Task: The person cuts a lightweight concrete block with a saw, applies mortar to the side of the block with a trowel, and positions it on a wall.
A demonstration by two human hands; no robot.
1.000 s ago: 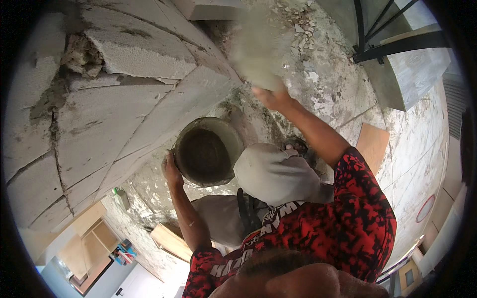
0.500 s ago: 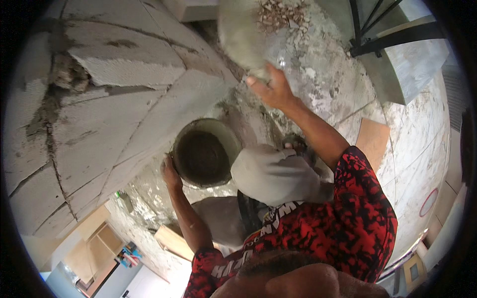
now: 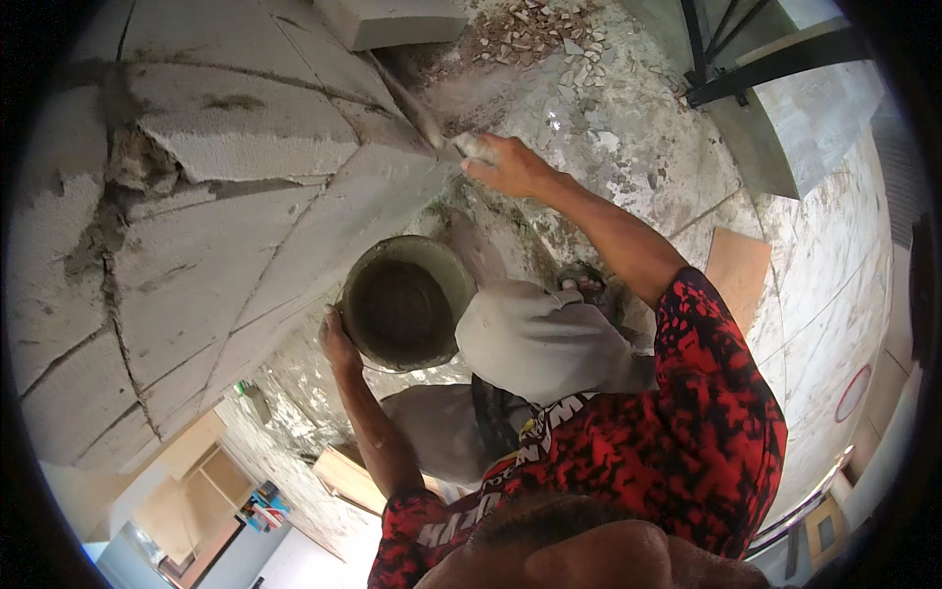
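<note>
A round bucket [image 3: 453, 270] stands on the floor between my knees and the block wall, with dark grey wet mortar [image 3: 397, 309] in its bottom. The fingers of my left hand [image 3: 339, 344] are closed on the bucket's left rim. Further off, my right hand [image 3: 507, 167] is wrapped round the pale handle of a trowel [image 3: 417, 113]. Its blade shows nearly edge-on beside the face of the block wall [image 3: 245, 147], smeared by motion. Whether mortar is on the blade, I cannot tell.
Broken rubble [image 3: 535, 34] lies on the floor at the far end. A loose pale block [image 3: 392, 22] sits beyond the wall. A black metal frame [image 3: 775, 74] stands at far right, and a brown board [image 3: 738, 270] lies right of my arm. A small bottle [image 3: 253, 402] lies near the wall's foot.
My right hand has moved left to the wall. The trowel blade, broad and blurred over the floor before, is now turned nearly edge-on at the wall. My left hand stays on the bucket.
</note>
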